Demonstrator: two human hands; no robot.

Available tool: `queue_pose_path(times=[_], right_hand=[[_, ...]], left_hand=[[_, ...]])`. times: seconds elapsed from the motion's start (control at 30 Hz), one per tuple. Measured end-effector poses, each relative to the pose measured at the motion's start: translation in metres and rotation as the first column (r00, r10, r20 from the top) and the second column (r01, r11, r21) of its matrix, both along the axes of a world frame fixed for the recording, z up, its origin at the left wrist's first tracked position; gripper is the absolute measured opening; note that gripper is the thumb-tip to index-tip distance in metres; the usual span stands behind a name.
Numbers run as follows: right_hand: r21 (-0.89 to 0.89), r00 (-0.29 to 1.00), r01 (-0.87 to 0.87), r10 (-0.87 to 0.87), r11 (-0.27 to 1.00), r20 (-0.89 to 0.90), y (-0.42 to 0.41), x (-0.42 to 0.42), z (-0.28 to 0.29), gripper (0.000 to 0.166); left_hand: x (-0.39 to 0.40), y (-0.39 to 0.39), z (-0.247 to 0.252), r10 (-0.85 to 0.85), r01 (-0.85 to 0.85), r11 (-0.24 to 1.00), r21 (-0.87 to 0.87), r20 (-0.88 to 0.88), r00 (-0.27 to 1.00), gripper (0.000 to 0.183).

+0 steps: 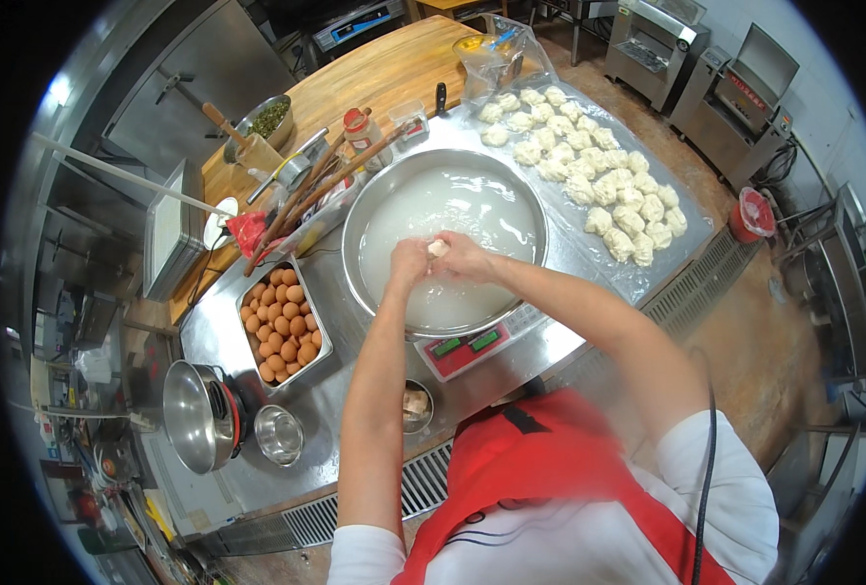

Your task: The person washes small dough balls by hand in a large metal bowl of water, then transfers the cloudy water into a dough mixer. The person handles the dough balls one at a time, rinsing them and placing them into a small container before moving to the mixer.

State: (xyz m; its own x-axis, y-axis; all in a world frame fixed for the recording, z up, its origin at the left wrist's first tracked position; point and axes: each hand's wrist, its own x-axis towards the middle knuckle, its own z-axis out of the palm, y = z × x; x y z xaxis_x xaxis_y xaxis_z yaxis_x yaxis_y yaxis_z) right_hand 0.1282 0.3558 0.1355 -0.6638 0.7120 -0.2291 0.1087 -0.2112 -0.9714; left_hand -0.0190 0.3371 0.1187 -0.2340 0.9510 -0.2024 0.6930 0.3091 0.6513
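Note:
Over a wide steel basin point(350, 267) of cloudy white water point(433, 201), my left hand point(408, 262) and my right hand point(469, 257) meet around a small pale beige lump point(438, 248). The fingers of both hands press on it at the water's surface, and some fingertips are hidden. Under the basin's near side sits a red and white digital scale point(464, 352) with lit green displays. A small steel bowl point(428, 426) by my left forearm holds pale beige chunks point(415, 402).
Right of the basin, many dough lumps point(577, 164) lie on plastic sheeting point(678, 252). Leftward are a steel tray of brown eggs point(279, 322), an empty small bowl point(279, 436) and a large steel pot point(193, 417). Rolling pins point(345, 170) and a knife point(441, 97) lie beyond.

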Motion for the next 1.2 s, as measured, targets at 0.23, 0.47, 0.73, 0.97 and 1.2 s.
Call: queue_pose_path(times=[0.23, 0.47, 0.73, 0.97, 1.2], right_hand=[[-0.11, 0.991, -0.008, 0.022, 0.994, 0.131, 0.022, 0.008, 0.006, 0.027], [0.688, 0.861, -0.105, -0.28, 0.718, 0.424, 0.024, -0.016, -0.018, 0.028], [0.396, 0.887, 0.451, -0.451, 0.8, -0.099, 0.011, -0.023, 0.005, 0.025], [0.657, 0.869, 0.278, -0.475, 0.701, 0.139, 0.032, 0.001, -0.019, 0.03], [-0.078, 0.938, 0.333, -0.321, 0.94, 0.129, 0.036, -0.006, -0.038, 0.018]], left_hand=[[0.006, 0.004, -0.003, 0.191, -0.137, 0.98, -0.142, 0.506, 0.841, 0.03], [0.036, 0.01, 0.016, 0.375, -0.016, 0.924, -0.381, 0.9, 0.222, 0.043], [0.044, 0.007, 0.005, 0.319, -0.22, 0.917, -0.333, 0.943, -0.098, 0.031], [0.02, 0.006, 0.018, 0.4, -0.344, 0.888, -0.305, 0.881, 0.252, 0.02], [0.003, 0.013, -0.01, 0.378, -0.326, 0.91, -0.256, 0.834, 0.401, 0.033]])
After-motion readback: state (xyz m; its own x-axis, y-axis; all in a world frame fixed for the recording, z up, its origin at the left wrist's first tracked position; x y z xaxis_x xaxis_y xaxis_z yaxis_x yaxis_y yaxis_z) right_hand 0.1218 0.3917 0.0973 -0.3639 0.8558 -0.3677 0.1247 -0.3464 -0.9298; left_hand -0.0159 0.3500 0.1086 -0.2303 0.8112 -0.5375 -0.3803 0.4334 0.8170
